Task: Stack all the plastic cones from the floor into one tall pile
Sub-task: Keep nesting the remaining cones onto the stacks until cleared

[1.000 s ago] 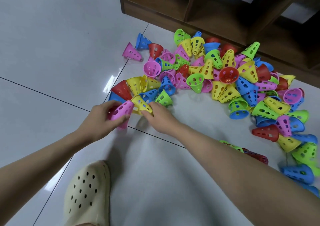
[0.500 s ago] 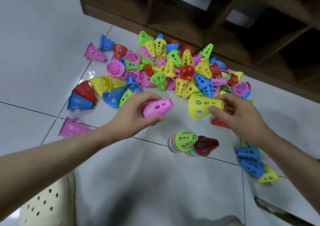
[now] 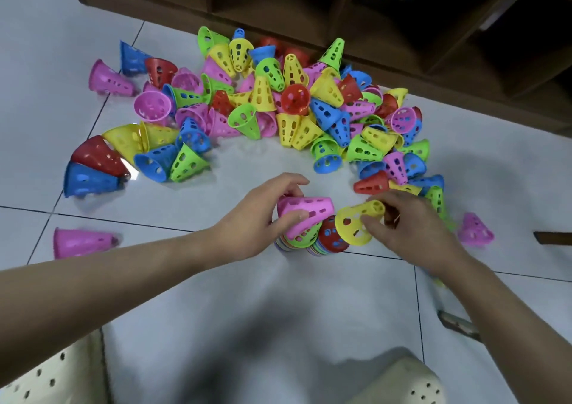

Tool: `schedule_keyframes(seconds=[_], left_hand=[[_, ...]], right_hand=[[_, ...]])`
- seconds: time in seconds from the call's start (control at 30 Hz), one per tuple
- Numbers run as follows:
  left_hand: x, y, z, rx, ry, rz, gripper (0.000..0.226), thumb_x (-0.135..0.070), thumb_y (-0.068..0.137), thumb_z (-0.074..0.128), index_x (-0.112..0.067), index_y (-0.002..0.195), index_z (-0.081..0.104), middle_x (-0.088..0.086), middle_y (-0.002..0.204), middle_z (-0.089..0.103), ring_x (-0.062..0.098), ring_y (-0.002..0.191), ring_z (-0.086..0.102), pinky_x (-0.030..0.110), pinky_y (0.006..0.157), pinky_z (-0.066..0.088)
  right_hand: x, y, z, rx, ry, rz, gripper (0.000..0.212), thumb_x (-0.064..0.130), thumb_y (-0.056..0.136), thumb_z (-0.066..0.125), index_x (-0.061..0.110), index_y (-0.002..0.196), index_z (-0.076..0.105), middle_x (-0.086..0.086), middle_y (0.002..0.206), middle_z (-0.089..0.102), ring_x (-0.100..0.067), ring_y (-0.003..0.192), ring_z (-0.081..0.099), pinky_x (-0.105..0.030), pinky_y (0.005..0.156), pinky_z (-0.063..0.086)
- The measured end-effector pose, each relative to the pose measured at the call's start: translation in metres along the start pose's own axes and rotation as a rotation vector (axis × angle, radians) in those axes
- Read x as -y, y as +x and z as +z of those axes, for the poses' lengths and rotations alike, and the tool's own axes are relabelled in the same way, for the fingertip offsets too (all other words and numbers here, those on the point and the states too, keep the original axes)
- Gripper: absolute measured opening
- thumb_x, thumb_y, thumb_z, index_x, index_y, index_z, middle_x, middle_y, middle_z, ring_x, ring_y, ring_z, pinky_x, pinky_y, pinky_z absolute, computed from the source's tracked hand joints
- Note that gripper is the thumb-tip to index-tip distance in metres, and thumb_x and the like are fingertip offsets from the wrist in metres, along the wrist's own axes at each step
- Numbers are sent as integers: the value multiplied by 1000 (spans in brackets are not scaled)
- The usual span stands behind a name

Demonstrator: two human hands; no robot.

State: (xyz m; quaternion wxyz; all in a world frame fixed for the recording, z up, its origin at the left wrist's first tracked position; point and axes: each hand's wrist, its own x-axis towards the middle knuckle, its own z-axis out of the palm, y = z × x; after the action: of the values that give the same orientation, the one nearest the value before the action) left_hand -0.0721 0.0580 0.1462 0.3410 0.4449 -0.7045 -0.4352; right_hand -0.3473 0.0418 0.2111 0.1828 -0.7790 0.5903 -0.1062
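where the pale grey tiled floor [image 3: 309, 295] meets the far wall, a dark brown wooden shelf unit [image 3: 402, 16] runs across the top of the view, its open compartments in shadow. thin dark grout lines cross the glossy tiles, and soft reflections of the coloured plastic show in them. a big loose heap of perforated cones [image 3: 278, 106], pink, yellow, green, blue and red, lies on the floor just in front of the shelf, most tipped on their sides. a few lie apart from it: a pink one [image 3: 82, 242] near left, a blue one [image 3: 89, 180] and a red one [image 3: 99, 155] touching each other at the left edge of the heap, and another pink one [image 3: 475, 230] to the right.

nearer than the heap, two short stacks stand side by side, touching: one topped in green [image 3: 301, 238], one topped in red [image 3: 331, 238]. the left hand [image 3: 257, 221] has thumb and fingers curled around a pink cone [image 3: 305, 214], held tilted over the green-topped stack. the right hand [image 3: 411, 227] pinches a yellow cone [image 3: 356, 222] by its narrow end, wide mouth facing the red-topped stack and just beside it.

cream perforated clogs [image 3: 52, 379] sit at the near corners, left and right.
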Motion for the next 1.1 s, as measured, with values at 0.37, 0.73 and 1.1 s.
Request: schedule_keyframes(seconds=[0.37,0.73,1.1], left_hand=[[10,5,-6,156,85,-104,51,-51,94,53,-19,134,57,-8,110,63,-5,90,54,7,76,38],[-4,0,4,-30,-62,-80,30,-41,98,54,-20,120,54,-4,105,61,9,81,53,14,70,42],[4,1,31,116,100,76,37,-36,100,56,-19,131,47,-9,118,53,1,100,53,19,86,44]], right_hand=[[-12,-21,31,73,49,115,24,32,85,75,18,103,69,0,70,57,-13,68,55,-31,66,49],[-15,-20,55,96,96,141,31,32,88,74,19,115,66,5,70,58,-15,71,57,-38,72,52],[-14,-22,60,65,165,193,28,31,88,74,22,113,66,2,70,63,-13,71,59,-36,72,53]])
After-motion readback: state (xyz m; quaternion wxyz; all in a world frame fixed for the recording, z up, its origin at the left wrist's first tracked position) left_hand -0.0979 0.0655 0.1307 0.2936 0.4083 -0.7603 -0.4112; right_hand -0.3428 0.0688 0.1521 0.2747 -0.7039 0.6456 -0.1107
